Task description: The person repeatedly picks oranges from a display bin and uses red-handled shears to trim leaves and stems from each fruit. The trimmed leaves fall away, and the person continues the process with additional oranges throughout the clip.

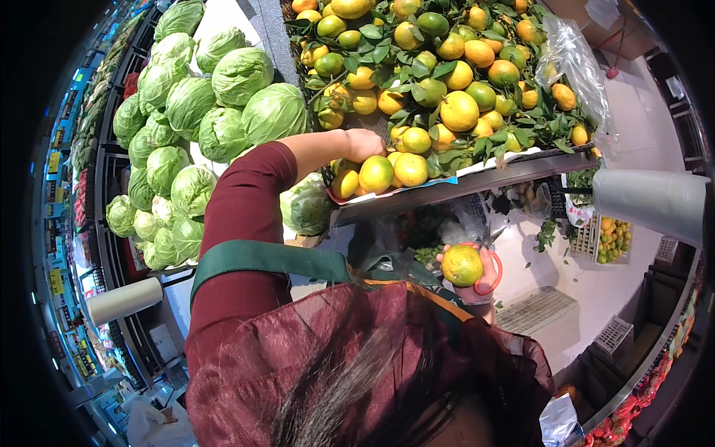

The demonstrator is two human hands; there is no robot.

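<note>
My left hand (366,144) reaches into the heap of mandarins (459,110) on the sloping display, by the front left corner. Its fingers point down among the fruit and are hidden, so I cannot see whether they grip anything. Several mandarins, yellow with green patches, lie just in front of it, the nearest a round mandarin (376,174). Lower down, outside the display, my right hand (487,275) holds a yellow-green mandarin (462,265). Scissors (488,284) with red handles are in the same hand, their blades pointing away past the fruit.
Pale green cabbages (192,103) are piled to the left. A display rail (475,181) edges the mandarins. Plastic bag rolls (651,204) stick out at right and left (125,300). On the floor stand a crate of small citrus (614,240) and an upturned grey crate (539,313).
</note>
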